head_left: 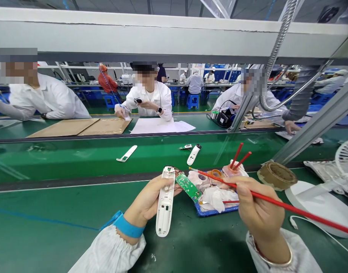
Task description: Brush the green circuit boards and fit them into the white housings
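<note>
My left hand is closed around a long white plastic housing, held upright with its hollow inner side toward me. Thin wires run from the top of the housing to a green circuit board, which hangs out to the right by my left fingertips. In my right hand is a thin red-handled paintbrush, gripped like a pen. Its bristle tip points left, just above the circuit board and apart from it.
A blue tray holds crumpled white wipes, a tape roll and another brush. Red sticks stand in a small container. Right of it are a brown tape roll and a white fan. White housing parts lie on the green belt; co-workers sit beyond.
</note>
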Available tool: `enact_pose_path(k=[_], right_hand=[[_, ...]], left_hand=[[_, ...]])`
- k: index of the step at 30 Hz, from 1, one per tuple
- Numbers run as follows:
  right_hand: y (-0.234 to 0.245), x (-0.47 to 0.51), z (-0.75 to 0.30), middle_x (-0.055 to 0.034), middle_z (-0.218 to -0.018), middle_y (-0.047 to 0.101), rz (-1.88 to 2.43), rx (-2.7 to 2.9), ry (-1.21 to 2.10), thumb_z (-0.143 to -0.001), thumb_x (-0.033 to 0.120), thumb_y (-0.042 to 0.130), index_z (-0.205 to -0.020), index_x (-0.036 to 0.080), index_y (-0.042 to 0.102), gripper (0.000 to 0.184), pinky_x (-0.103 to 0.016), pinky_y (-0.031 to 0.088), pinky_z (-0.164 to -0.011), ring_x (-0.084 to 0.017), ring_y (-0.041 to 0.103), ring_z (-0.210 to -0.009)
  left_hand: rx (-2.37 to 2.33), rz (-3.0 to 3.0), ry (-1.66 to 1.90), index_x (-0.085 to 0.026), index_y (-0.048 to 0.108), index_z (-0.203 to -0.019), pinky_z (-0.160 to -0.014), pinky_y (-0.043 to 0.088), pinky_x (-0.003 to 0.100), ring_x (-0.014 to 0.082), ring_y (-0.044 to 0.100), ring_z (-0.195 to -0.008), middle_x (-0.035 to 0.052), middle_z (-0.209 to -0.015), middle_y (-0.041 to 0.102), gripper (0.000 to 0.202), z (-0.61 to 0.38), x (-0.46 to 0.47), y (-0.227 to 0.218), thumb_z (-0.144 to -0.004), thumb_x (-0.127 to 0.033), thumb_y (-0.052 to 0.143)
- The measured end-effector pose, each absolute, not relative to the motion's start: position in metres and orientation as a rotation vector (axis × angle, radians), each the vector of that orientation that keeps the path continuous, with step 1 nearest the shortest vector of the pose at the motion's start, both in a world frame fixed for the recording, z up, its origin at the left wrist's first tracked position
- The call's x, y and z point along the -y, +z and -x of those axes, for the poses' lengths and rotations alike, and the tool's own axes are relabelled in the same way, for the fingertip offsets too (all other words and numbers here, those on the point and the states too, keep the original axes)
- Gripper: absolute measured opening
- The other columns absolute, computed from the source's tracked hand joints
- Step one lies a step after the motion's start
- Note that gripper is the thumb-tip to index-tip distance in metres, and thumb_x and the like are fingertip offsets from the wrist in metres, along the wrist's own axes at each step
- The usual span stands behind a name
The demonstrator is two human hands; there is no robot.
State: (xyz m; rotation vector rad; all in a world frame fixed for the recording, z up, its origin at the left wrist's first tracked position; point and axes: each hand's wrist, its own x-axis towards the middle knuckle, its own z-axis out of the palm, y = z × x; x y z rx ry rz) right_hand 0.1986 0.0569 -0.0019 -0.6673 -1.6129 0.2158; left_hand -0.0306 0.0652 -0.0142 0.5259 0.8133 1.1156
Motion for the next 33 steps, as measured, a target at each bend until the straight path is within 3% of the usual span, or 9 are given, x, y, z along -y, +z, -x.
enact_pose_path(k=[3, 5, 8, 10, 15, 20, 25, 28, 33], right_hand=[[-0.004, -0.059, -0.201, -0.0024, -0.082, 0.069, 0.641, 1.490, 0.262, -0.086, 0.011, 0.051, -0.094, 0.022, 0.060, 0.016, -0.039, 0.055, -0.067, -0.020, 0.067, -0.071], [-0.004, -0.058, -0.201, -0.0026, -0.080, 0.070, 0.626, 1.430, 0.285, -0.088, 0.015, 0.050, -0.092, 0.023, 0.059, 0.013, -0.041, 0.055, -0.064, -0.021, 0.067, -0.069], [-0.002, -0.057, -0.202, -0.0039, -0.080, 0.070, 0.615, 1.368, 0.276, -0.087, 0.018, 0.054, -0.088, 0.021, 0.059, 0.006, -0.042, 0.055, -0.064, -0.022, 0.067, -0.068], [0.002, -0.056, -0.205, -0.0053, -0.081, 0.069, 0.643, 1.281, 0.296, -0.085, 0.020, 0.057, -0.086, 0.019, 0.058, 0.002, -0.041, 0.055, -0.063, -0.022, 0.067, -0.067], [0.001, -0.071, -0.222, -0.0022, -0.069, 0.067, 0.793, 0.979, 0.619, -0.081, 0.031, 0.065, -0.085, 0.019, 0.053, 0.017, -0.030, 0.055, -0.047, -0.018, 0.064, -0.052], [-0.036, -0.083, -0.239, 0.0015, -0.056, 0.062, 1.014, 0.718, 1.026, -0.064, 0.038, 0.079, -0.076, 0.018, 0.051, 0.036, -0.024, 0.053, -0.043, -0.014, 0.059, -0.045], [-0.060, -0.071, -0.246, 0.0019, -0.058, 0.063, 1.049, 0.634, 1.069, -0.058, 0.038, 0.082, -0.074, 0.018, 0.051, 0.040, -0.020, 0.051, -0.044, -0.011, 0.057, -0.045], [-0.059, -0.067, -0.248, 0.0026, -0.059, 0.063, 1.020, 0.573, 1.056, -0.056, 0.038, 0.083, -0.076, 0.019, 0.053, 0.041, -0.019, 0.050, -0.044, -0.010, 0.056, -0.046], [-0.059, -0.065, -0.249, 0.0041, -0.059, 0.060, 0.970, 0.492, 1.104, -0.057, 0.036, 0.083, -0.073, 0.019, 0.052, 0.039, -0.018, 0.046, -0.043, -0.009, 0.053, -0.047]], left_hand=[[-0.769, -0.522, 1.130, -0.011, 0.066, -0.095, -0.094, 0.047, 0.042, 0.0227, 0.068, -0.086, 0.0089, -0.086, 0.070, 0.022, 0.032, -0.064, -0.011, -0.074, -0.005, 0.062], [-0.743, -0.515, 1.143, -0.014, 0.063, -0.104, -0.096, 0.046, 0.043, 0.0204, 0.068, -0.084, 0.0056, -0.086, 0.069, 0.037, 0.033, -0.064, -0.009, -0.070, 0.002, 0.060], [-0.772, -0.497, 1.167, -0.025, 0.046, -0.130, -0.095, 0.046, 0.045, 0.0179, 0.068, -0.080, 0.0024, -0.093, 0.068, 0.069, 0.033, -0.062, -0.009, -0.069, 0.004, 0.059], [-0.797, -0.525, 1.180, -0.031, 0.031, -0.139, -0.095, 0.046, 0.045, 0.0180, 0.068, -0.081, 0.0022, -0.094, 0.067, 0.079, 0.033, -0.061, -0.010, -0.073, -0.001, 0.061], [-0.787, -0.667, 1.216, -0.033, 0.030, -0.141, -0.095, 0.045, 0.042, 0.0160, 0.067, -0.078, -0.0002, -0.082, 0.066, 0.078, 0.035, -0.059, -0.006, -0.076, -0.010, 0.064], [-0.778, -0.702, 1.225, -0.034, 0.030, -0.141, -0.095, 0.045, 0.040, 0.0170, 0.066, -0.084, 0.0007, -0.093, 0.067, 0.080, 0.037, -0.058, -0.001, -0.073, -0.011, 0.068], [-0.811, -0.724, 1.292, -0.037, 0.029, -0.140, -0.093, 0.047, 0.039, 0.0150, 0.066, -0.082, -0.0015, -0.093, 0.065, 0.078, 0.042, -0.067, -0.008, -0.076, -0.011, 0.064], [-0.937, -0.674, 1.393, -0.033, 0.029, -0.140, -0.090, 0.050, 0.039, 0.0177, 0.067, -0.084, 0.0010, -0.096, 0.064, 0.078, 0.050, -0.097, -0.023, -0.073, -0.005, 0.061], [-1.144, -0.699, 1.356, -0.025, 0.025, -0.138, -0.076, 0.055, 0.035, 0.0133, 0.066, -0.067, 0.0022, -0.086, 0.061, 0.070, 0.040, -0.184, -0.051, -0.077, -0.002, 0.049]])
